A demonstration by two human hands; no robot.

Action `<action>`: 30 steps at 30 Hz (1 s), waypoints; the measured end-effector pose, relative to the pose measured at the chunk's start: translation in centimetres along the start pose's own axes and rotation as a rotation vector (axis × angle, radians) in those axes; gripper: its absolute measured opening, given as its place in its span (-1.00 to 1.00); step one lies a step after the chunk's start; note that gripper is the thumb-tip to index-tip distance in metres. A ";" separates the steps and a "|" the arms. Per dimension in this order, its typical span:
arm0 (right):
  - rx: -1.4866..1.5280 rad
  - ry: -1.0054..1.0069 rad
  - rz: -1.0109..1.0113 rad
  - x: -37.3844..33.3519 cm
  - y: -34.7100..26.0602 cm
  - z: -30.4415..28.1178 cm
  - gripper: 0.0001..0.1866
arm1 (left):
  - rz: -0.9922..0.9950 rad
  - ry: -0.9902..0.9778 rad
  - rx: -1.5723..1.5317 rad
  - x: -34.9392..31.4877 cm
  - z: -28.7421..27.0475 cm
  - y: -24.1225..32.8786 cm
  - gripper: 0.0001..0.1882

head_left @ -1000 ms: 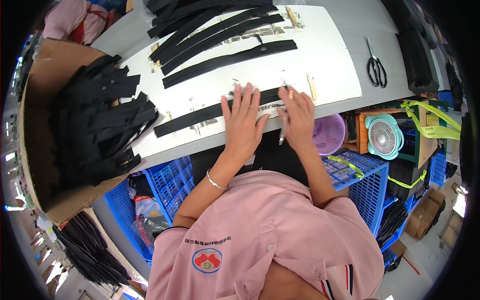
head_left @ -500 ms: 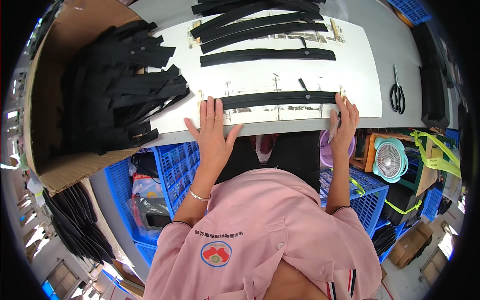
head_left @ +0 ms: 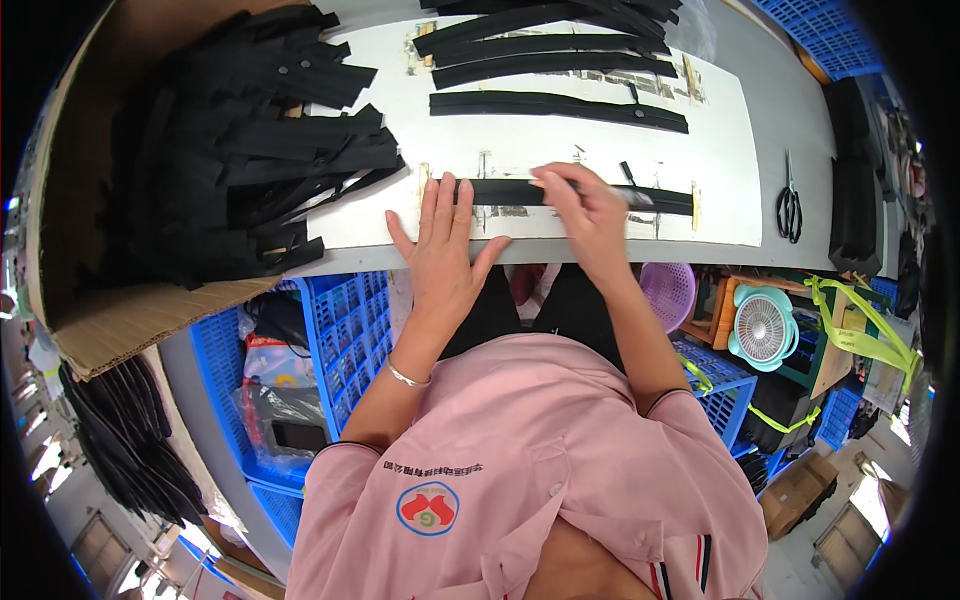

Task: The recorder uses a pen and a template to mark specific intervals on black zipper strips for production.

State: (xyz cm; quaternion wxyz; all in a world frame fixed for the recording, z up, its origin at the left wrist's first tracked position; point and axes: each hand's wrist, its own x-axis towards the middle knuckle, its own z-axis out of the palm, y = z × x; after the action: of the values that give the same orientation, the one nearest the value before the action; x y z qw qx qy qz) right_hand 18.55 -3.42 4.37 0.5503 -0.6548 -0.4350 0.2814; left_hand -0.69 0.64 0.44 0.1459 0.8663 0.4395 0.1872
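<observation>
A black zipper (head_left: 505, 191) lies straight across the marked white board (head_left: 375, 222), its pull tab standing out at the far side near the right end. My left hand (head_left: 443, 240) rests flat on the zipper's left end, fingers stretched out. Over the zipper's middle, my right hand (head_left: 592, 225) is closed round a slim pen (head_left: 634, 197), whose silvery end points right and is blurred by motion. The pen's tip seems to be close to the tape; whether it touches, I cannot tell. Beyond lies another zipper (head_left: 560, 108), with several more behind it.
At the left, a cardboard box (head_left: 75, 120) holds a heap of black zippers (head_left: 230, 160). Black-handled scissors (head_left: 789, 210) lie right of the board. Below the table edge are blue crates (head_left: 350, 330), a purple basket (head_left: 668, 295) and a small turquoise fan (head_left: 763, 328).
My right hand has moved left with the pen, from the zipper's right end to its middle. My left hand stays on the left end. The whole view has shifted slightly.
</observation>
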 end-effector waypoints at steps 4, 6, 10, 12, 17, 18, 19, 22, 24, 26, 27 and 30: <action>-0.015 -0.078 0.028 1.8 1.9 3.9 -0.79 | -0.002 0.039 -0.022 0.0 0.3 0.1 -0.15; -0.090 -0.109 0.031 1.7 2.3 4.1 -0.79 | -0.006 0.045 -0.026 0.0 0.2 0.1 -0.15; -0.242 -0.150 -0.020 1.7 2.5 4.3 -0.78 | 0.001 0.053 -0.035 -0.2 0.2 0.0 -0.15; -0.242 -0.145 -0.024 1.7 2.5 4.5 -0.78 | 0.002 0.058 -0.037 -0.2 0.2 -0.1 -0.15; -0.266 -0.047 -0.169 1.8 2.9 5.1 -0.80 | 0.014 0.061 -0.035 -0.1 0.2 0.0 -0.14; -0.291 -0.037 -0.206 1.8 2.9 5.1 -0.80 | 0.013 0.060 -0.036 -0.1 0.3 0.0 -0.14; -0.315 -0.027 -0.243 1.8 2.9 5.1 -0.80 | 0.013 0.057 -0.032 -0.1 0.3 -0.1 -0.14; -0.295 -0.060 -0.132 1.5 2.4 4.9 -0.78 | 0.011 0.053 -0.028 -0.2 0.3 -0.1 -0.14; -0.282 -0.141 -0.122 1.5 2.6 4.2 -0.78 | 0.009 0.052 -0.028 -0.2 0.2 -0.2 -0.14; -0.271 -0.221 -0.111 1.4 2.9 3.9 -0.78 | 0.014 0.053 -0.019 -0.1 0.2 -0.1 -0.14; -0.267 -0.219 -0.157 1.4 3.3 3.9 -0.78 | 0.016 0.051 -0.020 -0.2 0.2 -0.1 -0.14; -0.272 -0.216 -0.214 1.4 3.5 4.0 -0.78 | 0.016 0.053 -0.021 -0.1 0.3 -0.1 -0.14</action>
State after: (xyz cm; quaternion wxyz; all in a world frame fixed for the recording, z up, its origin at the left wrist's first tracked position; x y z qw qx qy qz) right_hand 16.75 -0.36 0.24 0.4336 -0.6390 -0.5928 0.2284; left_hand -0.66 0.57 0.14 0.1418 0.8631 0.4341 0.2159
